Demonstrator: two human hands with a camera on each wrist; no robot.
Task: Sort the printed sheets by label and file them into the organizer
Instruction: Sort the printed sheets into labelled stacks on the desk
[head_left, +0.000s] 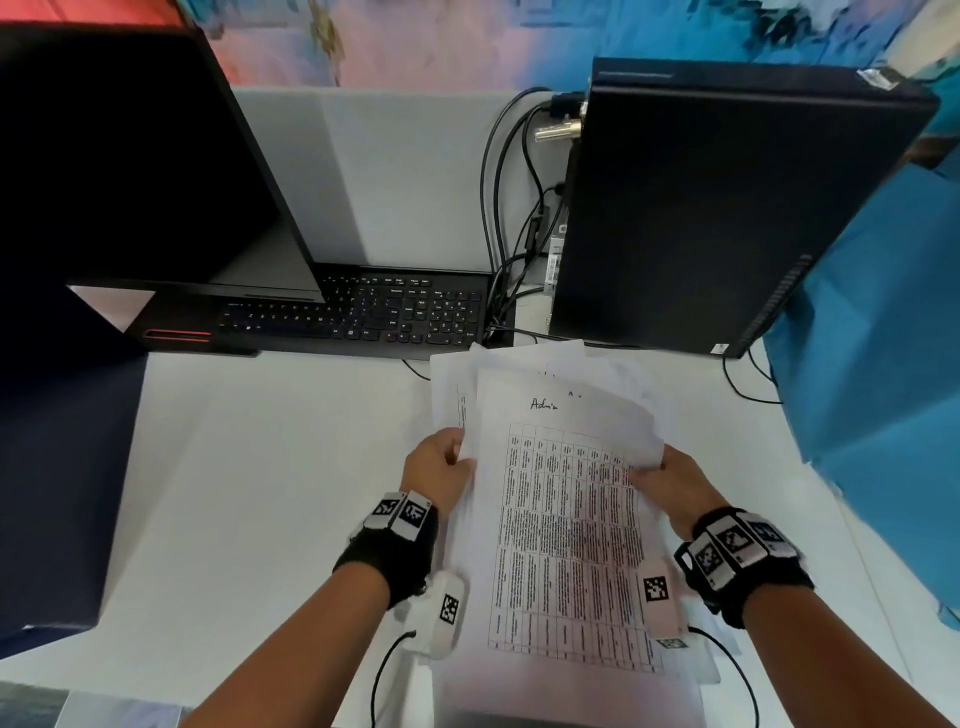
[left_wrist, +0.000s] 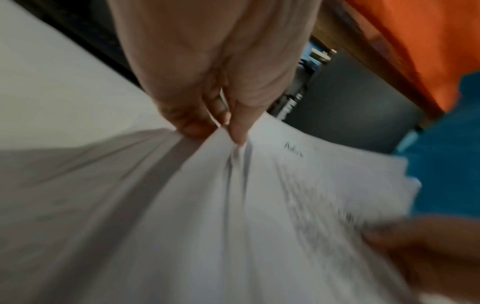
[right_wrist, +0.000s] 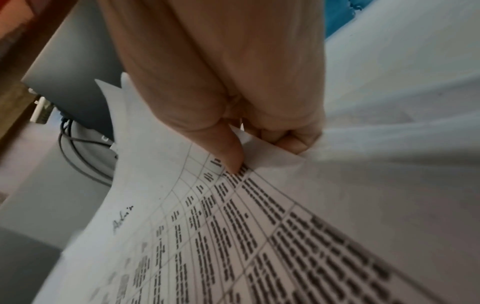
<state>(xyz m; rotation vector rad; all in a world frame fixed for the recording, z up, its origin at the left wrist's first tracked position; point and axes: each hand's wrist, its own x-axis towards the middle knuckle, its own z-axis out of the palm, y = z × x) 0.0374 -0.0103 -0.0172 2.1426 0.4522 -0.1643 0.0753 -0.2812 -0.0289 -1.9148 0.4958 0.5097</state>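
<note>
I hold a loose stack of printed sheets (head_left: 561, 519) above the white desk, in front of me. The top sheet carries a printed table and a handwritten label that reads like "Admin" (head_left: 544, 405). My left hand (head_left: 441, 470) pinches the stack's left edge between thumb and fingers; the left wrist view shows the paper (left_wrist: 259, 205) creased at that pinch (left_wrist: 228, 131). My right hand (head_left: 670, 480) pinches the right edge, thumb on top of the table (right_wrist: 233, 160). Several sheets fan out unevenly behind the top one. No organizer is in view.
A black keyboard (head_left: 363, 312) lies beyond the sheets, under a dark monitor (head_left: 130, 156) at the left. A black computer tower (head_left: 727, 208) stands at the right with cables (head_left: 509, 208) beside it. Blue fabric (head_left: 883, 389) borders the desk on the right.
</note>
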